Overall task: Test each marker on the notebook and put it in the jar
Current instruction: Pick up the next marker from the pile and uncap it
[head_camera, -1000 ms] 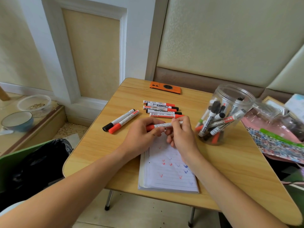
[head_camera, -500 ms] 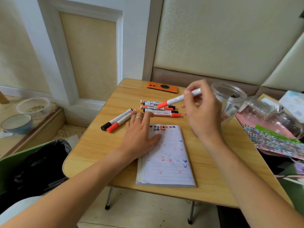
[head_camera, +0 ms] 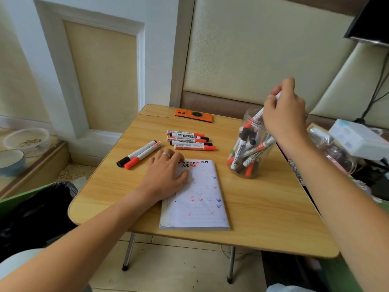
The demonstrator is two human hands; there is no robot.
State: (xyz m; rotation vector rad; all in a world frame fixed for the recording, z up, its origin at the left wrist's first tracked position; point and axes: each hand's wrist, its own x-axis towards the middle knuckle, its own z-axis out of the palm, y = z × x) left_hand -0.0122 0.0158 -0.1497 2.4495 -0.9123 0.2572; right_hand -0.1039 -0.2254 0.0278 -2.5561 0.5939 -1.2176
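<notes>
- While the right hand (head_camera: pixel 283 114) pinches a red-capped marker (head_camera: pixel 259 113) above the jar (head_camera: pixel 250 144), its cap end dips inside the jar's mouth;
- the left hand (head_camera: pixel 166 175) lies flat, fingers spread, on the notebook (head_camera: pixel 200 203);
- seven markers (head_camera: pixel 190 140) lie on the table (head_camera: pixel 263 207).

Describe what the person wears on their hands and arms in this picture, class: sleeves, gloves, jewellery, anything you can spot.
Both forearms are bare, with no sleeves, gloves, watch or bracelet in view. The left hand wears one plain silver-coloured ring on a finger. The right hand shows no ring or other jewellery on the side visible from the head camera.
</notes>
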